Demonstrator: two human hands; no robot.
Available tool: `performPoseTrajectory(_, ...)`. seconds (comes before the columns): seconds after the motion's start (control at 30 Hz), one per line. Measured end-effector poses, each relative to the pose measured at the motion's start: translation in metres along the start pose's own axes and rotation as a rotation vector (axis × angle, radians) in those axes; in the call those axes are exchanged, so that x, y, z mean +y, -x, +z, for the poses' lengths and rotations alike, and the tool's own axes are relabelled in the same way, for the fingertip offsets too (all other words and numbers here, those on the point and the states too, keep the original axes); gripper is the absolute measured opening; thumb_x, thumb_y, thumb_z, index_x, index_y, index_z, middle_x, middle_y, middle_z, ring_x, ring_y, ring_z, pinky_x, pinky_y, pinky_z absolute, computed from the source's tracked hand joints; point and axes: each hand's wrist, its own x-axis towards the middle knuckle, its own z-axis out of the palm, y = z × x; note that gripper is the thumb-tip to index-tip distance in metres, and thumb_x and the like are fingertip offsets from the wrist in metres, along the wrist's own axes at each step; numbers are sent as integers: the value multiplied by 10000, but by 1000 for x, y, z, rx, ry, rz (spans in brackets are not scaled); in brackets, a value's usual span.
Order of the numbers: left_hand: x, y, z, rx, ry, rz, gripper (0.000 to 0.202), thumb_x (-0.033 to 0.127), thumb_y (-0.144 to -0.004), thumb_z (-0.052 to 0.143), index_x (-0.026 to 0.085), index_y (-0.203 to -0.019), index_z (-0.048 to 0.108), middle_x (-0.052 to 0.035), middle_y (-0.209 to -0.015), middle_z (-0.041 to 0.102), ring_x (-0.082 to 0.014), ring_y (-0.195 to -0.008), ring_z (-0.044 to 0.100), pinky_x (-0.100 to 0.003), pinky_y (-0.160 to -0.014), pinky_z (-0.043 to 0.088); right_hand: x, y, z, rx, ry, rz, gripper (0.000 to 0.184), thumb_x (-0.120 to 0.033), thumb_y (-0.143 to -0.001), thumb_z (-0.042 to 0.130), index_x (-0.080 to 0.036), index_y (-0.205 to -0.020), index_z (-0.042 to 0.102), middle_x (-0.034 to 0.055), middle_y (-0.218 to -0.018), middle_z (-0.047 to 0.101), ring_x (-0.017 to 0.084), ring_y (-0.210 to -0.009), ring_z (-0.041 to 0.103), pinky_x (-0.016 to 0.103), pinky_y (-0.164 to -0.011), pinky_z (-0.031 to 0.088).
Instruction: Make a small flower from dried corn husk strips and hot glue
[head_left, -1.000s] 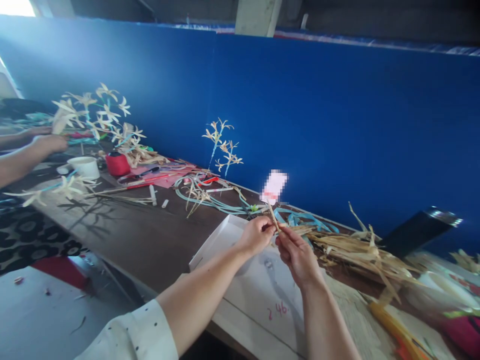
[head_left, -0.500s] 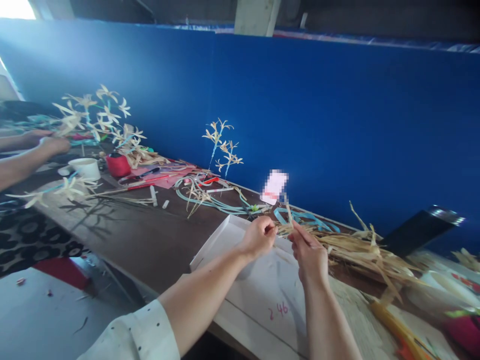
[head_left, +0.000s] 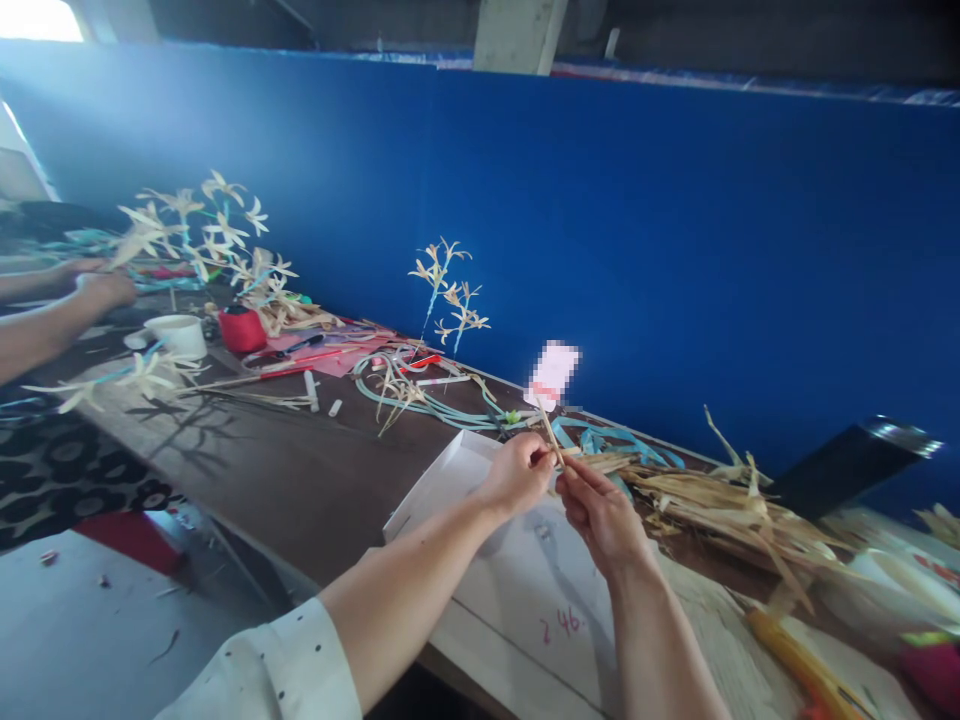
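Observation:
My left hand [head_left: 517, 473] and my right hand [head_left: 600, 515] meet above a shallow white box [head_left: 439, 485], fingertips almost touching. Both pinch one thin dried straw strip [head_left: 550, 434], which stands up and leans slightly left from between the fingers. A pile of dried straw leaves [head_left: 712, 500] lies just right of the hands on the brown table [head_left: 285, 470]. Light blue ribbon [head_left: 600, 438] curls behind the hands.
Finished straw flowers [head_left: 446, 290] stand by the blue wall [head_left: 600, 230]; more straw flowers [head_left: 202, 235] rise at far left. Another person's forearms [head_left: 52, 310] work there beside a white cup [head_left: 176, 335] and a red spool [head_left: 241, 328]. A black object [head_left: 847, 465] sits right.
My right hand pulled away to the right along the straw, then came back close to my left hand. The strip now stands upright between both hands again.

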Motion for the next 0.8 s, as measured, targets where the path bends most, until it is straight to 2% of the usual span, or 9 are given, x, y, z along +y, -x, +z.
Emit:
performPoseTrajectory(0.23, -6, 0, 4, 28, -23, 7, 177, 231, -750, 479, 156, -590, 482, 34, -557, 457, -78, -531, 399, -209, -505, 279, 4, -6, 5, 239, 186, -139, 446, -434, -609, 747, -177, -970, 705, 0, -625, 574, 50, -428, 334, 210, -397, 208)
performPoseTrajectory(0.33, -6, -1, 4, 15, -16, 3, 200, 254, -752, 488, 155, -579, 480, 35, -548, 456, -79, -534, 401, -211, -508, 279, 3, -8, -2, 359, 113, -173, 484, -419, -591, 758, -169, -1001, 693, 13, -660, 593, 50, -429, 332, 206, -386, 204)
performPoseTrajectory(0.4, -5, -1, 2, 8, -12, -19, 208, 269, -755, 492, 154, -581, 487, 33, -549, 462, -82, -540, 411, -212, -511, 281, -1, -8, -9, 392, -3, -175, 510, -377, -569, 774, -176, -1026, 675, 11, -679, 591, 41, -430, 326, 189, -379, 198)
performPoseTrajectory(0.47, -4, -1, 1, 7, -15, -49, 203, 275, -757, 490, 154, -595, 503, 32, -553, 470, -85, -543, 417, -213, -514, 282, -7, -6, -14, 322, -116, -143, 522, -332, -556, 779, -198, -1045, 658, -7, -675, 569, 31, -428, 307, 169, -368, 180)
performPoseTrajectory(0.53, -4, -1, 0, 1, -16, -65, 192, 276, -758, 487, 155, -612, 516, 32, -559, 479, -85, -542, 418, -212, -517, 286, -11, -3, -15, 182, -178, -89, 512, -310, -575, 766, -220, -1065, 643, -28, -658, 531, 26, -422, 275, 154, -355, 145)
performPoseTrajectory(0.67, -4, -1, 1, 6, -20, -36, 174, 279, -755, 497, 156, -635, 522, 30, -582, 499, -86, -558, 431, -209, -535, 304, -10, 3, -5, -29, -149, 26, 438, -316, -643, 739, -221, -1058, 637, -28, -648, 516, 27, -420, 277, 150, -356, 144)
performPoseTrajectory(0.73, -5, 0, 2, 9, -32, -19, 178, 275, -763, 485, 157, -634, 521, 29, -585, 498, -86, -560, 431, -208, -536, 306, -6, 3, 0, -52, -94, 41, 421, -331, -646, 743, -208, -1037, 646, -18, -647, 533, 31, -426, 300, 159, -374, 170)
performPoseTrajectory(0.8, -6, 0, 3, 1, -45, -3, 188, 268, -771, 469, 158, -625, 517, 27, -584, 499, -85, -556, 431, -206, -530, 306, -2, 1, 3, -12, -33, 17, 421, -353, -631, 753, -187, -1007, 662, -8, -640, 544, 33, -425, 301, 170, -384, 172)
